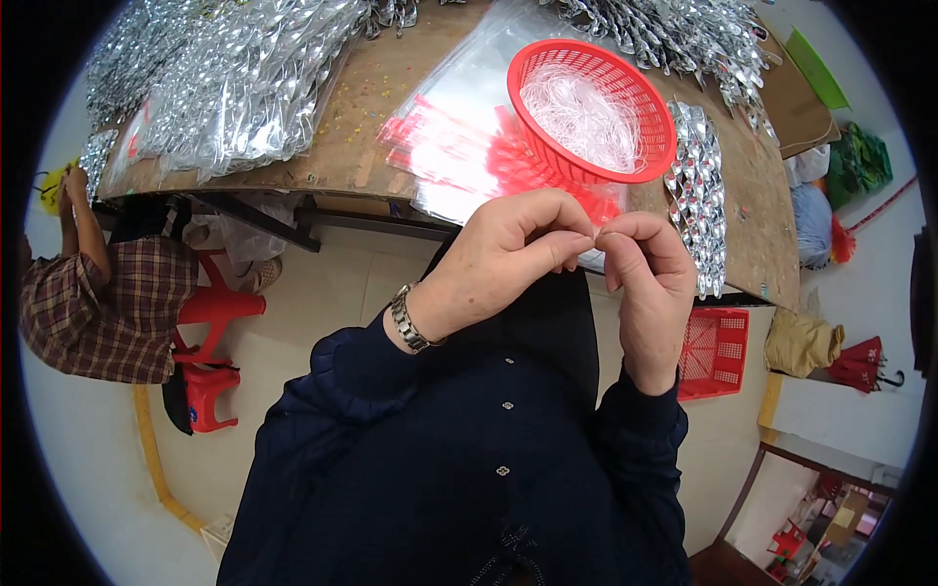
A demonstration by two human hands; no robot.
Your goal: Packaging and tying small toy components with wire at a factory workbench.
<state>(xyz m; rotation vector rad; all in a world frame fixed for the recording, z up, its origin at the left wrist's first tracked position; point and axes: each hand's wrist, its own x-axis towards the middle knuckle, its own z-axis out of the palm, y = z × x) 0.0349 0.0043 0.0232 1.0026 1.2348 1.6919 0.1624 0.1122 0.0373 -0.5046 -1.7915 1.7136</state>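
My left hand (493, 256), with a metal watch (408, 322) at its wrist, meets my right hand (650, 283) just in front of the table edge. Thumb and forefinger of each are pinched, tips touching or nearly so. Whatever lies between them is too fine to make out. Just beyond, a red plastic basket (559, 154) holds a tangle of thin whitish thread (581, 115). It rests on clear plastic bags (451, 83) with red markings. To its right lies a row of shiny silver twisted strips (696, 200).
Silver twisted pieces (249, 83) are heaped at the table's (357, 127) left; more (684, 39) lie at far right. A red crate (713, 354) stands below on the right. At left, a person in a checked shirt (107, 303) sits by red stools (210, 308).
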